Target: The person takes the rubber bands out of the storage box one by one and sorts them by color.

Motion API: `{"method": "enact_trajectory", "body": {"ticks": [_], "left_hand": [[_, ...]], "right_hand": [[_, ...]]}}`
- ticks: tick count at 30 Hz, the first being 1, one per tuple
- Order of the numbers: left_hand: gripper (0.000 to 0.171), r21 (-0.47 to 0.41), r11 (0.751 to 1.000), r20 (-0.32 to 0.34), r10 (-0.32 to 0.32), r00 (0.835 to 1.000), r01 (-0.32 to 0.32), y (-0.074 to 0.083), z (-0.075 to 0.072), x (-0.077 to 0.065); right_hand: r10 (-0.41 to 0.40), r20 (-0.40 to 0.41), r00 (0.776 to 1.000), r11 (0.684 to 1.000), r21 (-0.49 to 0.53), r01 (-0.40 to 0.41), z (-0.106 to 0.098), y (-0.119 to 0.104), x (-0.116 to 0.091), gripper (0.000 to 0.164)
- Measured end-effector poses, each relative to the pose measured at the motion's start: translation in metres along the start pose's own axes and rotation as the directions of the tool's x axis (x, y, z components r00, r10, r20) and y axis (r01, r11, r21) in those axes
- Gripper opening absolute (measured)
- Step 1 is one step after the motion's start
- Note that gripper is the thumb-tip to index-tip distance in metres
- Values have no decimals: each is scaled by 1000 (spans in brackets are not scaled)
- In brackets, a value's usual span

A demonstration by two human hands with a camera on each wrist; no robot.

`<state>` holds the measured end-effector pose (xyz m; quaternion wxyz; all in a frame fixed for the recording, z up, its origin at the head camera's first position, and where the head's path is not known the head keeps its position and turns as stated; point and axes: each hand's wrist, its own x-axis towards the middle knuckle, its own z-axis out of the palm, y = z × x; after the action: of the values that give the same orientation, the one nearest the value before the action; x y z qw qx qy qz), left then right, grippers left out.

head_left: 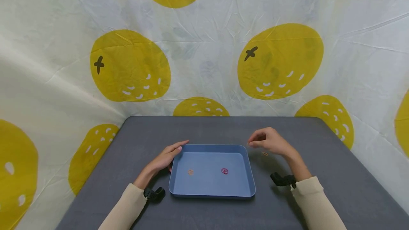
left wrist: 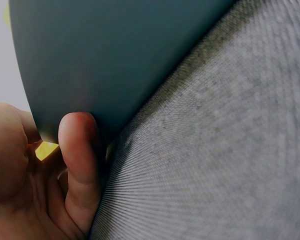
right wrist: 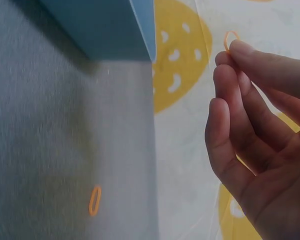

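A shallow blue tray (head_left: pixel 211 189) lies on the table. My left hand (head_left: pixel 166 157) grips its far left corner, thumb at the rim; in the left wrist view a curled finger (left wrist: pixel 79 145) touches the outer wall. My right hand (head_left: pixel 268 140) is raised just beyond the far right corner. Between its thumb and fingertip it pinches a small orange rubber band (right wrist: pixel 231 39), whose loop sticks out. Another orange rubber band (head_left: pixel 265 154) lies on the table below that hand. Inside the tray are tan-orange rubber bands (head_left: pixel 190 172) at left and red rubber bands (head_left: pixel 224 171) at right.
The dark grey cloth-covered table (head_left: pixel 211 215) extends around the tray. Behind it hangs a pale curtain (head_left: pixel 204 63) printed with yellow fruit. A black wrist camera (head_left: pixel 154 194) is strapped to the left wrist, and another black camera (head_left: pixel 282 179) to the right.
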<state>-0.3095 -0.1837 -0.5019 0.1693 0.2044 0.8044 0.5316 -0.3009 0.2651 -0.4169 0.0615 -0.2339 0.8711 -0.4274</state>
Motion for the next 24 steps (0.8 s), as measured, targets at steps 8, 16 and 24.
{"method": "enact_trajectory", "body": {"ticks": [8, 16, 24], "left_hand": [[48, 13, 1000, 4, 5, 1000, -5, 1, -1, -1], [47, 19, 1000, 4, -1, 1000, 1, 0, 0, 0], [49, 49, 998, 9, 32, 999, -32, -2, -2, 1]], "right_hand": [[40, 17, 999, 999, 7, -40, -15, 17, -8, 19], [94, 34, 995, 995, 26, -95, -29, 33, -16, 17], [131, 6, 991, 988, -77, -131, -38, 39, -24, 14]]}}
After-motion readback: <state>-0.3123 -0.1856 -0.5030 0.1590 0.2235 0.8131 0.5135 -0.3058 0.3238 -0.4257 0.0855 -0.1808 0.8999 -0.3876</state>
